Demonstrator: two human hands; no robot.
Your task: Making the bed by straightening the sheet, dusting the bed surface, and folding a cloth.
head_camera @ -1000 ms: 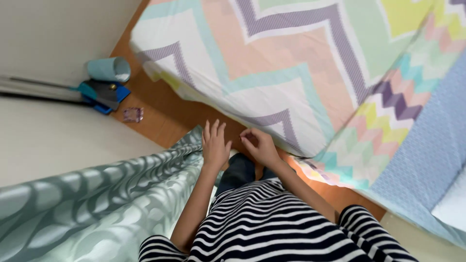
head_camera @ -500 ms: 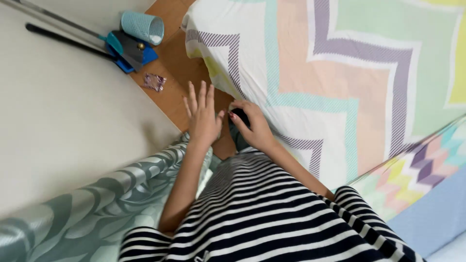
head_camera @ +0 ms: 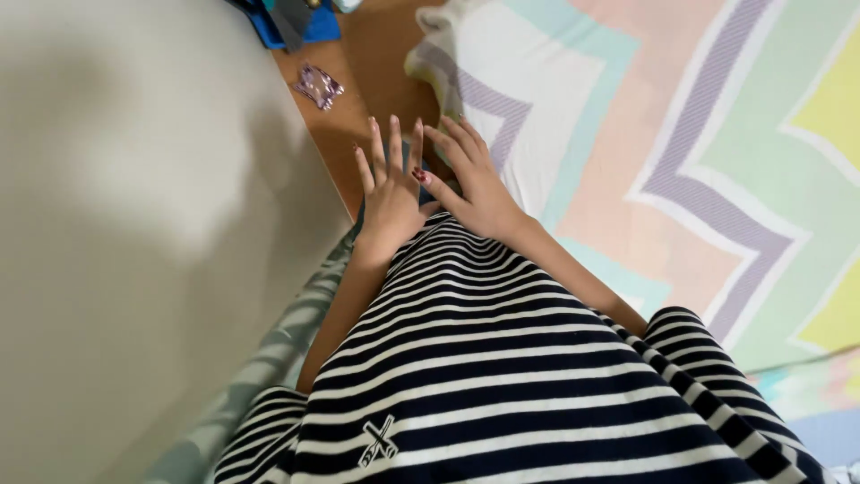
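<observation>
My left hand [head_camera: 390, 188] is held flat with its fingers spread, over the brown wooden floor [head_camera: 372, 54] and holding nothing. My right hand [head_camera: 475, 184] lies right beside it with fingers stretched out, its thumb touching the left hand. Its fingertips rest at the edge of a chevron-patterned bedspread [head_camera: 681, 134] in pastel pink, teal, purple and yellow. Both arms reach out from my black-and-white striped shirt [head_camera: 502, 376].
A small crumpled purple wrapper [head_camera: 318, 85] lies on the floor ahead of my hands. A blue object [head_camera: 291, 22] sits at the top edge. A pale wall [head_camera: 134, 224] fills the left, with grey-green patterned fabric [head_camera: 260, 376] along its foot.
The view has swung closer over the bedspread's corner. My right hand has uncurled and stretched out next to my left. The dark thing under it earlier is out of sight.
</observation>
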